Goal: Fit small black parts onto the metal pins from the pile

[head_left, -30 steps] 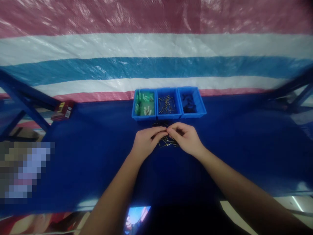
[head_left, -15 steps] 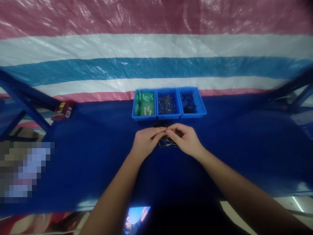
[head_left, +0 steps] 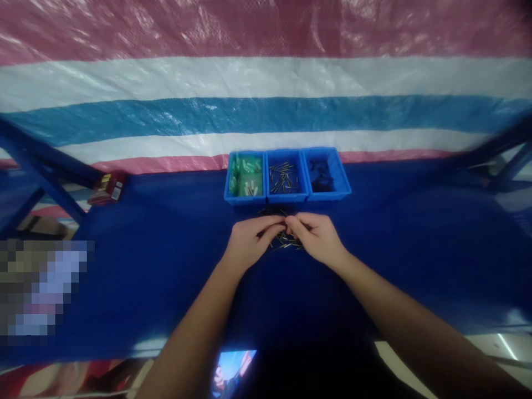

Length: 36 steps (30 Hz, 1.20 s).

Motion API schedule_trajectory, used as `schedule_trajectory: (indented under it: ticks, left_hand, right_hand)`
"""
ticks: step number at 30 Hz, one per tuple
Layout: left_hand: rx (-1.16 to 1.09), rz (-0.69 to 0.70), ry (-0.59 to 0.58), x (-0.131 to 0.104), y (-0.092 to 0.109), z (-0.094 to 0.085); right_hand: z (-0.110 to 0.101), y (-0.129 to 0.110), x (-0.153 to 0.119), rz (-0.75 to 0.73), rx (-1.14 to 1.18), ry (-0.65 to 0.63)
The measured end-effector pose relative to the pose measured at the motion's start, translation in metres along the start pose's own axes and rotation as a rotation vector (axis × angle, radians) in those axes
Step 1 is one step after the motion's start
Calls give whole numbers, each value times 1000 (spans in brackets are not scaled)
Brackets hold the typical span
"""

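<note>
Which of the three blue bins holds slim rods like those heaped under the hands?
The middle bin: slim metallic rods lie scattered in it. The left bin holds pale pieces and green material; the right bin, dark pieces too dim to identify.

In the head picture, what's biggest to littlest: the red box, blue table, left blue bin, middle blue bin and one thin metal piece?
1. Blue table
2. Left blue bin and middle blue bin: they look too alike to rank
3. Red box
4. Thin metal piece
</note>
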State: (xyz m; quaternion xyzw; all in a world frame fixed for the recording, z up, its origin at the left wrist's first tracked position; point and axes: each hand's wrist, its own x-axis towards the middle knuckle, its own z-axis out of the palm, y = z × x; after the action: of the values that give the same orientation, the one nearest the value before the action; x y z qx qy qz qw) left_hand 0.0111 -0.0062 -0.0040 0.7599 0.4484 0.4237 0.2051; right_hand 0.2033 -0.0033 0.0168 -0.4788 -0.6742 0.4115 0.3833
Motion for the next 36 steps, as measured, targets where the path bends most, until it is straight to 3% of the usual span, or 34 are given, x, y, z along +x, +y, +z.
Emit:
schedule_trajectory:
  ticks: [15, 28, 36]
  left_hand:
    - [23, 66, 60, 1, 0, 1]
    - [-18, 24, 27, 0, 2, 0]
    - [9, -4, 38, -1, 1, -1]
  right_hand:
    - [3, -3, 0, 68, 181, 14]
    - [-2, -2, 1, -183, -85, 10]
    - [2, -3, -1, -10, 17, 59]
